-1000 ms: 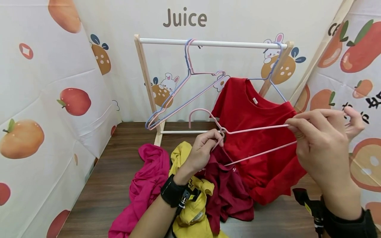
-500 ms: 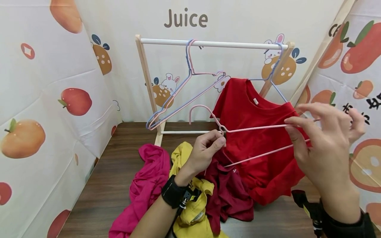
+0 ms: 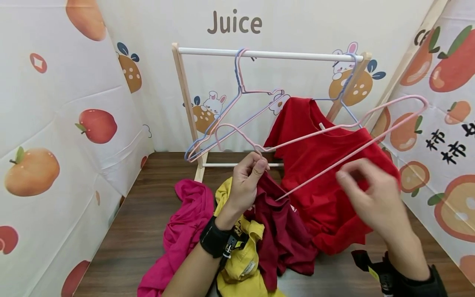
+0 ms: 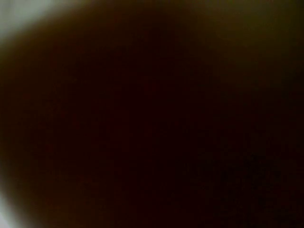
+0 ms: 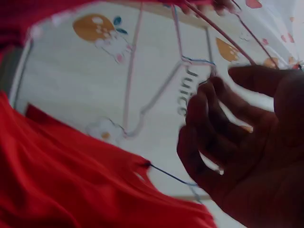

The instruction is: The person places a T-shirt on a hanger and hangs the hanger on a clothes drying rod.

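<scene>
My left hand (image 3: 243, 181) pinches a pink clothes hanger (image 3: 393, 101) just below its hook, at the collar of a maroon garment (image 3: 283, 243). One shoulder of the hanger stretches out to the right; its lower bar runs down into the maroon cloth, where the other end is hidden. My right hand (image 3: 371, 198) is off the hanger, below its free end, fingers loosely bent with nothing in them. That same right hand (image 5: 232, 128) appears bare in the right wrist view. Behind it a red T-shirt (image 3: 315, 165) hangs on a blue hanger (image 3: 343, 88). The left wrist view is dark and blurred.
A small rack with a white rail (image 3: 297, 54) stands at the back. Blue and pink hangers (image 3: 237, 78) hang together on its left part. A yellow garment (image 3: 241, 264) and a magenta garment (image 3: 189, 222) lie crumpled on the wooden table (image 3: 122, 247), left of the maroon one.
My right hand has let go of the hanger's right shoulder and moved down and left. The left hand has shifted slightly left and up, and the hanger's free end has tilted upward.
</scene>
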Demonstrator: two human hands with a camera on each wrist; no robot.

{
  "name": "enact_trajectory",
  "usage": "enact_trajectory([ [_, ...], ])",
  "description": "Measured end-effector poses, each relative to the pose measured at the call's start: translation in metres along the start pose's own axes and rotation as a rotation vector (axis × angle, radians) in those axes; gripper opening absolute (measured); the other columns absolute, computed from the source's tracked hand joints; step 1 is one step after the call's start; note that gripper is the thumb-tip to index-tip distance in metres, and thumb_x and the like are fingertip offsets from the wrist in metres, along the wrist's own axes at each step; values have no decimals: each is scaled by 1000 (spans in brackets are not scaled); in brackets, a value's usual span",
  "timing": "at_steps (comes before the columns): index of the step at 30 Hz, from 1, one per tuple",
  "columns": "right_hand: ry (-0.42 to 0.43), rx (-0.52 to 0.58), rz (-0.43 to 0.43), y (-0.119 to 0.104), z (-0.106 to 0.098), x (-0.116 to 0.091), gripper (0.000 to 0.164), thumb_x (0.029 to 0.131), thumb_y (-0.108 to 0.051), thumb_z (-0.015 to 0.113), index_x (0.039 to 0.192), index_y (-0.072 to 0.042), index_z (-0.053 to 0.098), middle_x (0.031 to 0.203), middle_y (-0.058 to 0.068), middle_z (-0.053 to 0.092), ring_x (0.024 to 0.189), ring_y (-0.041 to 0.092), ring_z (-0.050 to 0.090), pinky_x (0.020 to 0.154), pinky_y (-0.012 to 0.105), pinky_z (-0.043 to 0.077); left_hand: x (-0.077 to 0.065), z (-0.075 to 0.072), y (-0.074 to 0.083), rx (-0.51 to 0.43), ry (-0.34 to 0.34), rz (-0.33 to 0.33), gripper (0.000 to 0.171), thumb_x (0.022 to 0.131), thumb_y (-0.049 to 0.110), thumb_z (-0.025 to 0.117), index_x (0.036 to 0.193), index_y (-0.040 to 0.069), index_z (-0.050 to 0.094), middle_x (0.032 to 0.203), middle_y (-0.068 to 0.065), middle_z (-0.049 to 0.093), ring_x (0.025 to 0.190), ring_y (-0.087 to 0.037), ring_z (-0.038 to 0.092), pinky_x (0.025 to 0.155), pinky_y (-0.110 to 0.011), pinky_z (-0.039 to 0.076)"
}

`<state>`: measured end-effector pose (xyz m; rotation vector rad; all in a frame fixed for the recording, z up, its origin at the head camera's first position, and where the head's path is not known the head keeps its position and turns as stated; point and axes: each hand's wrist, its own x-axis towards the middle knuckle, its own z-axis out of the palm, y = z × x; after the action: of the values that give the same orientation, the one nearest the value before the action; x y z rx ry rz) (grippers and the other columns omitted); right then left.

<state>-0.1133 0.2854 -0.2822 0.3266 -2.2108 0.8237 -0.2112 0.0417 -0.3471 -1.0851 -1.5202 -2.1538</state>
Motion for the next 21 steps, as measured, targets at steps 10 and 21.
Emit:
enact_trajectory([
  [10, -724, 585, -13, 19, 72, 9, 27, 101, 0, 58, 120, -13, 70, 111, 3, 69, 92, 16, 63, 77, 29, 57, 4, -10, 3, -21, 5, 36, 49, 105, 40, 49, 92, -8, 48, 90, 9, 56, 70, -5, 43, 66, -19, 36],
  [21, -780, 458, 85, 3, 95, 15, 6, 94, -16, 75, 94, -17, 69, 78, -2, 64, 62, 12, 57, 52, 28, 49, 5, -18, 1, -45, 15, 48, 47, 106, 37, 48, 92, -8, 48, 87, 9, 56, 66, -5, 45, 59, -19, 37],
])
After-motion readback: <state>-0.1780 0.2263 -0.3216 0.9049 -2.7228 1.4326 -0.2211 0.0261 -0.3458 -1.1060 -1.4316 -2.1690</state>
